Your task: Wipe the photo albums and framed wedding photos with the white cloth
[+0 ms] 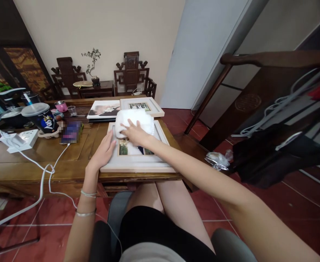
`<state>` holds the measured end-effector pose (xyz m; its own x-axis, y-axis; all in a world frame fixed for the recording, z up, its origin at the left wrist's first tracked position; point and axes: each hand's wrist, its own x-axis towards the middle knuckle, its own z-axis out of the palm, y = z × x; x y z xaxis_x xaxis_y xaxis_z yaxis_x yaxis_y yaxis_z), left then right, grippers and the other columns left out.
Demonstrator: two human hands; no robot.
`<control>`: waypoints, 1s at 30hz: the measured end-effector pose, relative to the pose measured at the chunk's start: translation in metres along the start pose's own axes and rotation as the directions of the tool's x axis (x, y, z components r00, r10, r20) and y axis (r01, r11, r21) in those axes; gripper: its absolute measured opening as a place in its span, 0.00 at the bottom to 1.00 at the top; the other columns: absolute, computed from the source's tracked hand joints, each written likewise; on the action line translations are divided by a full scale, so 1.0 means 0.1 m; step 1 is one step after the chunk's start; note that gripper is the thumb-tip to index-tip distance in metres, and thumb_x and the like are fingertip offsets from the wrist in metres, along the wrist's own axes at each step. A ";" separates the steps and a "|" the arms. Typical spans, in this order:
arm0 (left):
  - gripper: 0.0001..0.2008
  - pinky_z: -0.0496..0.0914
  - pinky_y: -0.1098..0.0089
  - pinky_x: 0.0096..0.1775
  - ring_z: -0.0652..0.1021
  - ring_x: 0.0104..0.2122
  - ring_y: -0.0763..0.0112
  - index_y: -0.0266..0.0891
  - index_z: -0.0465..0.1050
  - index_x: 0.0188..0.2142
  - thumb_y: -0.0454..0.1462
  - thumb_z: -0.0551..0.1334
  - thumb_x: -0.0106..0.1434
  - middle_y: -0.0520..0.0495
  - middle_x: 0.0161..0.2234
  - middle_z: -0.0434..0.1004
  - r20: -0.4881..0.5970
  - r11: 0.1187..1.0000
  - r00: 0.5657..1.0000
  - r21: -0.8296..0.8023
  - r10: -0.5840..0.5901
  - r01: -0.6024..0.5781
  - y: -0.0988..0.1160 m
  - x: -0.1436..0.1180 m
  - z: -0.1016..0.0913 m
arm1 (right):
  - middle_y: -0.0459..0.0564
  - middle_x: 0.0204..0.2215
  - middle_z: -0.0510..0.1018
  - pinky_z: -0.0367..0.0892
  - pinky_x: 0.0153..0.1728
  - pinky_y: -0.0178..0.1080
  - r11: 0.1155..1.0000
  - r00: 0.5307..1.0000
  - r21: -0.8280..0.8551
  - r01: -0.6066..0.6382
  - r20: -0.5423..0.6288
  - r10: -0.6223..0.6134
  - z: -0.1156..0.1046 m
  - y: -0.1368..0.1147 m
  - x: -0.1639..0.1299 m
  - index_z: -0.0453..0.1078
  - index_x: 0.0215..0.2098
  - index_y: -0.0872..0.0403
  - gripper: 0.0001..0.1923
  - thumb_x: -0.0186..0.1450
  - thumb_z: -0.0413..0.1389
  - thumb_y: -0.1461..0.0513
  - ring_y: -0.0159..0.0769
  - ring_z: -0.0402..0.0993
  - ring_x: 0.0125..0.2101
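Nearest the camera, the left hand (103, 152) lies flat, fingers together, on the left rail of the white picture frame (137, 168) at the near edge of the wooden surface (26, 160), bracing it without closing around it. Right of it, the right hand (137, 134) presses open-palmed on a white cloth (134, 120) over the upper half of the glass; judged from this, wiping is mid-way, the lower glass and rails apparently not yet covered. Frame lies face up, long axis running away from the person, its top pointing to the far wall.
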<state>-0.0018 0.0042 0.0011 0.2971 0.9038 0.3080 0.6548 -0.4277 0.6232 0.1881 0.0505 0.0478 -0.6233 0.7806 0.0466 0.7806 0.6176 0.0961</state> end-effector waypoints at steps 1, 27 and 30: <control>0.32 0.45 0.59 0.68 0.50 0.70 0.63 0.37 0.46 0.70 0.48 0.46 0.72 0.42 0.71 0.44 -0.008 1.000 1.000 -0.023 -0.001 0.001 0.03 0.00 0.00 | 0.57 0.70 0.50 0.49 0.58 0.74 1.000 1.000 -0.005 0.020 0.024 -0.020 -0.01 -0.09 -0.01 0.64 0.62 0.54 0.31 0.63 0.49 0.74 0.66 0.40 0.68; 0.30 0.54 0.61 0.66 0.64 0.65 0.61 0.31 0.65 0.62 0.49 0.45 0.71 0.38 0.64 0.63 -0.114 0.998 0.993 -0.063 -0.023 0.016 0.14 -0.03 0.00 | 0.59 0.59 0.71 0.65 0.52 0.56 0.985 0.976 0.064 0.162 0.137 -0.169 -0.46 -0.80 -0.88 0.72 0.51 0.57 0.21 0.62 0.49 0.73 0.57 0.63 0.59; 0.28 0.55 0.59 0.65 0.66 0.64 0.60 0.34 0.64 0.62 0.48 0.47 0.70 0.40 0.64 0.64 -0.108 1.000 0.994 -0.022 0.006 -0.008 0.13 -0.02 -0.02 | 0.58 0.63 0.66 0.62 0.55 0.61 0.984 0.981 0.079 0.160 0.094 -0.167 -0.41 -0.75 -0.93 0.71 0.53 0.58 0.24 0.61 0.49 0.75 0.59 0.56 0.63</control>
<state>0.0048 -0.0034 0.0095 0.2245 0.8942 0.3873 0.6368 -0.4354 0.6363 0.1858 -0.0728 0.0768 -0.7377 0.6721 -0.0639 0.6721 0.7400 0.0235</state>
